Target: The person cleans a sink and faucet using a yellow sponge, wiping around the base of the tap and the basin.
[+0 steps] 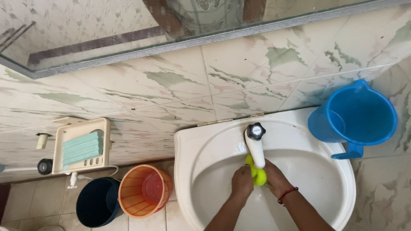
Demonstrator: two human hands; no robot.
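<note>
A bright yellow-green scrubber (257, 173) sits in the middle of the white wash basin (201, 145), directly under the spout of the white tap (256, 147), and both hands are on it. The left hand (242, 184) closes its fingers around the scrubber's left side; the right hand (275, 177), with a red thread at the wrist, wraps the right side, fingers curled tight so that only part of the scrubber shows between them. Whether water is running from the tap cannot be told.

To handle this well, my judgement is that the scrubber should stay low in the bowl and right beneath the spout, squeezed evenly from both sides, so that any splash lands in the basin and not over its rim.

At the basin's far right corner stands a blue plastic jug (357, 117), its handle toward the basin's right edge; it looks empty. On the floor, left of the basin, an orange bucket (143, 190) holds a small red mug, and just beside it, touching or nearly so, is a dark blue bucket (97, 201), whose contents are too dark to tell. On the tiled wall above them hangs a cream soap holder (81, 145) with a pale green ribbed insert.
</note>
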